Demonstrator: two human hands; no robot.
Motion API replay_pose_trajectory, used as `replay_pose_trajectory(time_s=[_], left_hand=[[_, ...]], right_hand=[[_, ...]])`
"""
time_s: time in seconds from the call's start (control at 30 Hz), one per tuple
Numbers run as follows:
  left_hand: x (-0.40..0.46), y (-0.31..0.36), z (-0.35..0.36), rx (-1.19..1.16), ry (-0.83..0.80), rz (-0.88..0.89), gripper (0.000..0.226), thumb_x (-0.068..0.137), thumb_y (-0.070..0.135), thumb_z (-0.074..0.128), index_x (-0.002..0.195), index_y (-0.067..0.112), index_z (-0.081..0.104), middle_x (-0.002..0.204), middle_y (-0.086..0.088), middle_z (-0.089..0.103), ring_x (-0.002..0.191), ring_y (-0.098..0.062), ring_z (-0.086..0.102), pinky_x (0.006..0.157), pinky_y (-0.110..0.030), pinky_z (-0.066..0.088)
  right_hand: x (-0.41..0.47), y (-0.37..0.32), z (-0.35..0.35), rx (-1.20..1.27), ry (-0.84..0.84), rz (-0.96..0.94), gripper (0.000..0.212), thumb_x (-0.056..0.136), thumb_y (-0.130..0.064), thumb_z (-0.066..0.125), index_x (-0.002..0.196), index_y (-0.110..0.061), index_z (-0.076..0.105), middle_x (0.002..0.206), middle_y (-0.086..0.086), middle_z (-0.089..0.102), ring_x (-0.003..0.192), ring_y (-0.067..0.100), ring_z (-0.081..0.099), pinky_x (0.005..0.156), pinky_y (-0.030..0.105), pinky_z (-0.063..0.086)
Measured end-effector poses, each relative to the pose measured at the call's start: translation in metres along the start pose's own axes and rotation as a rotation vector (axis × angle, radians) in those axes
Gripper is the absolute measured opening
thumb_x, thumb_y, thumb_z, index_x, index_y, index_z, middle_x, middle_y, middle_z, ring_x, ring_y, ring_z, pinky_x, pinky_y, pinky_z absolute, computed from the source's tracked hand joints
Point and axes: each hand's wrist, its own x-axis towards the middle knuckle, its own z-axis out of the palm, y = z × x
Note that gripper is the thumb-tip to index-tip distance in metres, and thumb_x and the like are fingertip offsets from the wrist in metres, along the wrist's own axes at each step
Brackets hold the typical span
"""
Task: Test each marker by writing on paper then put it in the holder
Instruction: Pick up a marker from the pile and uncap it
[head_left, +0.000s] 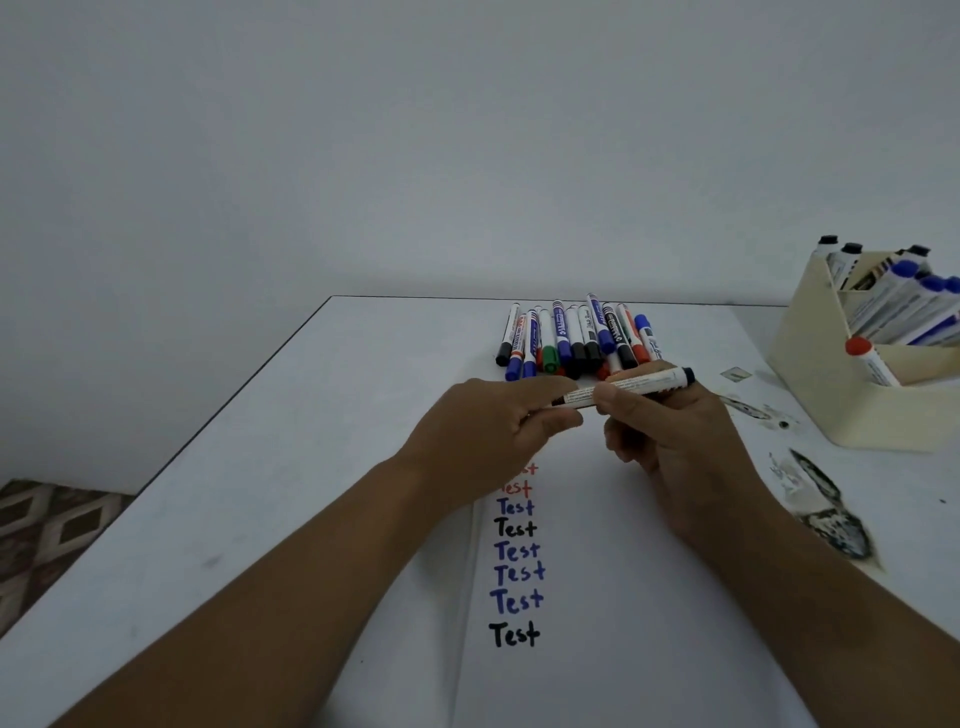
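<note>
Starting at the near edge of the desk, the paper carries a column of the word "Test" in black, blue and red — eight lines can be read or partly read, and the upper ones are half hidden under the left hand. So several markers seem to be tested already.

Above the paper both hands hold one black marker in the air, lying almost level. The right hand grasps its barrel with curled fingers; the left hand pinches the other end, where the cap should be. I cannot tell if the cap is on or coming off, so this marker is either about to be tested or just finished.

Further, near the far edge, a pile of untested markers lies on the desk — about a dozen, so much work is left.

At the far right corner the cream holder already keeps black, blue and one red marker upright.
</note>
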Motion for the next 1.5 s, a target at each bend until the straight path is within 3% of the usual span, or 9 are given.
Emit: replay_pose_trajectory(time_s=[0.07, 0.17, 0.23, 0.4, 0.73, 0.87, 1.03, 1.3, 1.5], left_hand=[[-0.001, -0.005, -0.004, -0.057, 0.003, -0.016, 0.048, 0.096, 0.052, 0.054, 0.14, 0.035, 0.056, 0.073, 0.021, 0.056, 0.058, -0.001, 0.054, 0.057, -0.009, 0.033], [-0.004, -0.017, -0.009, -0.088, -0.109, -0.105, 0.084, 0.084, 0.066, 0.062, 0.155, 0.044, 0.024, 0.08, 0.017, 0.046, 0.069, -0.004, 0.048, 0.062, -0.015, 0.035], [-0.005, -0.027, -0.01, -0.144, -0.112, -0.199, 0.086, 0.09, 0.051, 0.064, 0.157, 0.039, 0.011, 0.096, 0.012, 0.049, 0.082, -0.007, 0.048, 0.073, -0.019, 0.037], [0.003, -0.058, 0.001, 0.086, -0.066, -0.224, 0.046, 0.102, 0.007, 0.045, 0.146, 0.019, 0.047, 0.123, -0.003, 0.06, 0.117, -0.018, 0.052, 0.094, -0.024, 0.04], [0.014, -0.07, 0.005, 0.03, 0.138, -0.251, 0.027, 0.097, 0.022, 0.063, 0.123, 0.024, 0.068, 0.118, 0.008, 0.071, 0.101, -0.003, 0.06, 0.079, 0.001, 0.034], [0.02, -0.064, 0.014, 0.103, 0.017, -0.177, 0.036, 0.1, 0.02, 0.056, 0.136, 0.022, 0.061, 0.127, 0.0, 0.066, 0.115, -0.014, 0.057, 0.088, -0.009, 0.027], [0.015, -0.067, 0.013, 0.033, 0.0, -0.223, 0.043, 0.098, 0.023, 0.059, 0.14, 0.026, 0.056, 0.126, 0.003, 0.063, 0.104, -0.006, 0.054, 0.09, -0.013, 0.032], [0.012, -0.063, 0.005, 0.008, -0.04, -0.233, 0.057, 0.094, 0.042, 0.064, 0.147, 0.028, 0.047, 0.14, 0.004, 0.056, 0.122, -0.011, 0.051, 0.1, -0.02, 0.036], [-0.003, -0.075, 0.002, 0.382, -0.443, -0.375, 0.121, 0.063, 0.102, 0.018, 0.159, 0.03, 0.002, 0.168, 0.005, -0.006, 0.154, -0.018, -0.005, 0.123, -0.053, 0.002]], right_hand=[[-0.001, 0.001, 0.001, -0.055, -0.005, -0.014, 0.022, 0.075, -0.037, 0.073, 0.08, -0.016, 0.073, 0.064, 0.014, 0.065, 0.053, 0.023, 0.053, 0.049, 0.028, 0.044], [-0.001, 0.001, 0.0, 0.03, 0.072, -0.011, 0.021, 0.081, -0.035, 0.075, 0.082, -0.014, 0.072, 0.073, 0.013, 0.066, 0.056, 0.026, 0.053, 0.051, 0.032, 0.041], [0.002, 0.0, -0.002, 0.138, 0.14, 0.014, 0.015, 0.087, -0.025, 0.073, 0.089, -0.011, 0.071, 0.077, 0.01, 0.066, 0.055, 0.023, 0.052, 0.051, 0.031, 0.039], [0.005, 0.0, -0.004, 0.232, 0.189, 0.037, 0.007, 0.09, -0.021, 0.071, 0.09, -0.015, 0.073, 0.075, 0.005, 0.067, 0.051, 0.019, 0.053, 0.049, 0.028, 0.042], [0.006, 0.001, -0.003, 0.234, 0.195, 0.058, 0.014, 0.09, -0.023, 0.071, 0.098, -0.012, 0.071, 0.074, 0.004, 0.067, 0.051, 0.018, 0.053, 0.048, 0.027, 0.044], [0.008, 0.002, -0.003, 0.229, 0.193, 0.059, 0.012, 0.089, -0.023, 0.072, 0.096, -0.013, 0.073, 0.075, 0.005, 0.068, 0.051, 0.018, 0.053, 0.049, 0.028, 0.044], [0.007, 0.003, -0.003, 0.223, 0.193, 0.061, 0.008, 0.089, -0.022, 0.073, 0.089, -0.015, 0.074, 0.075, 0.007, 0.067, 0.052, 0.019, 0.053, 0.048, 0.028, 0.043], [0.005, 0.0, -0.003, 0.217, 0.178, 0.074, 0.023, 0.088, -0.024, 0.072, 0.106, -0.009, 0.07, 0.079, 0.009, 0.067, 0.055, 0.02, 0.054, 0.049, 0.028, 0.045], [0.001, -0.005, 0.001, 0.196, 0.165, 0.055, 0.02, 0.088, -0.021, 0.071, 0.103, -0.008, 0.069, 0.076, 0.008, 0.069, 0.057, 0.021, 0.06, 0.052, 0.029, 0.05]])
